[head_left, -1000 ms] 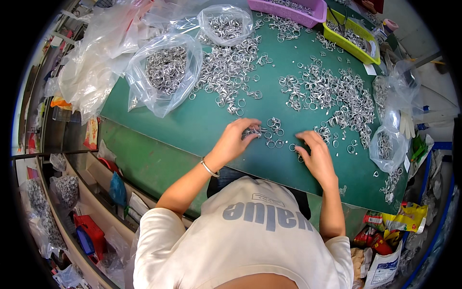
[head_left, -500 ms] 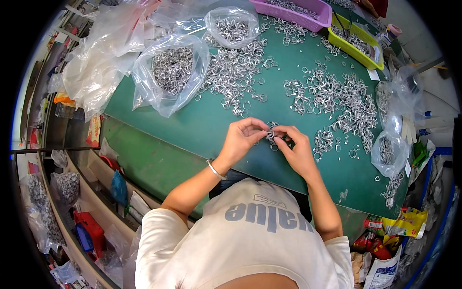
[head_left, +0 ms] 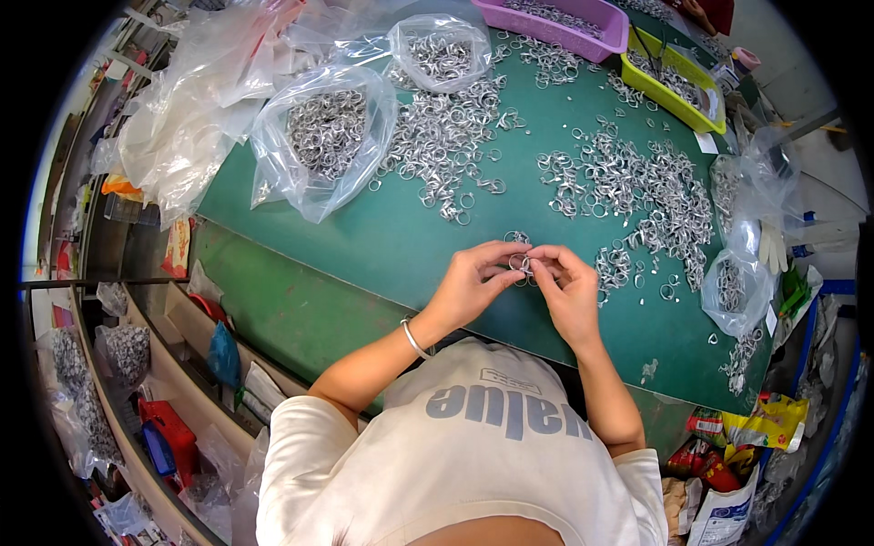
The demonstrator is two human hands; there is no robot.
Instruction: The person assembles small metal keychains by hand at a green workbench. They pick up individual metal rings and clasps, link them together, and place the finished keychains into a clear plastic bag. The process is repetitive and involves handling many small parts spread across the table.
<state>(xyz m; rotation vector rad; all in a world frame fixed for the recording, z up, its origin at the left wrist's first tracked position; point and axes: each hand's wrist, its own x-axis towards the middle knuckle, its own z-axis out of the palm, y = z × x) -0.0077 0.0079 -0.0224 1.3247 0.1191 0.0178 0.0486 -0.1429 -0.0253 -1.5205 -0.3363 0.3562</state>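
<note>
My left hand [head_left: 471, 284] and my right hand [head_left: 571, 289] meet above the green table mat [head_left: 382, 237], fingertips pinching small silver metal rings [head_left: 522, 264] between them. A thin bracelet sits on my left wrist. Just right of my hands lies a loose pile of the same rings [head_left: 637, 196]. Another heap of rings [head_left: 442, 146] spreads out on the mat beyond my left hand.
Clear plastic bags of rings [head_left: 328, 136] stand at the back left, and smaller bags of rings [head_left: 733, 287] sit at the right edge. A purple tray [head_left: 564, 18] and a yellow-green tray [head_left: 674, 77] hold more rings at the back. Shelves and bags crowd the floor at left.
Both hands lifted off the ring pile on the mat and came together nearer my body, now holding rings between the fingertips.
</note>
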